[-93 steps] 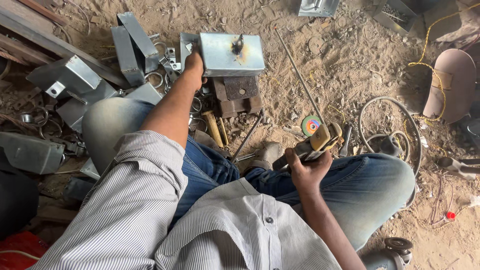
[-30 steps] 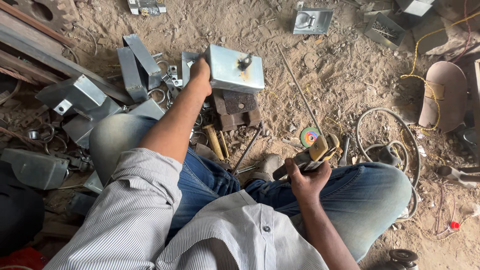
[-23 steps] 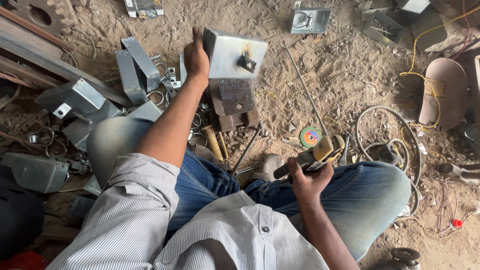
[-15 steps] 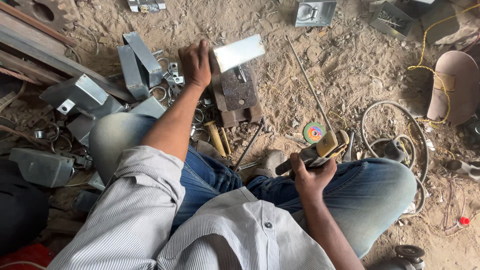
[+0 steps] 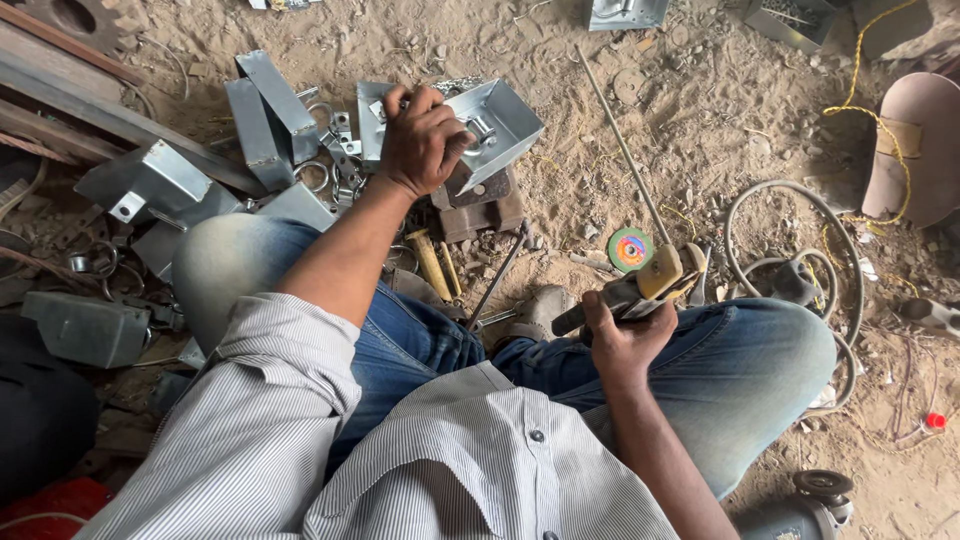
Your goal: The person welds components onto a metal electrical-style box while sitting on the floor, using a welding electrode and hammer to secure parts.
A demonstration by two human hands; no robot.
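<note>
**Seated worker, sheet-metal box and hand grinder: floor inventory**

Head view, looking down over a striped shirt and blue jeans.

Item: left hand (image 5: 420,135), arm stretched forward. Fingers curled tight over the near rim of a shallow metal box (image 5: 495,120), which is tilted with its open side up and a small fitting showing inside. The box sits over a rusty metal block (image 5: 480,205) on the sandy floor, just ahead of the left knee.

Item: right hand (image 5: 615,335), resting against the right thigh. Fist closed around the body of an angle grinder (image 5: 640,285); its multicoloured disc (image 5: 630,248) points forward and hangs clear of the box, well to the right of it.

Item: hammer (image 5: 432,262), wooden handle, lying between the legs just below the block.

Item: thin steel rod (image 5: 622,145), lying slantwise on the ground to the right of the box, its lower end near the disc.

Item: heap of bent grey sheet-metal pieces (image 5: 265,110), far left, with small rings and clamps mixed in, close beside the left hand.

Item: grey cable (image 5: 800,215), looped on the floor beyond the right knee.

Item: yellow cord (image 5: 860,70), upper right, running toward a rounded brown metal shape (image 5: 915,145).

Item: second grinder head (image 5: 815,495), bottom right edge, partly cut off.
</note>
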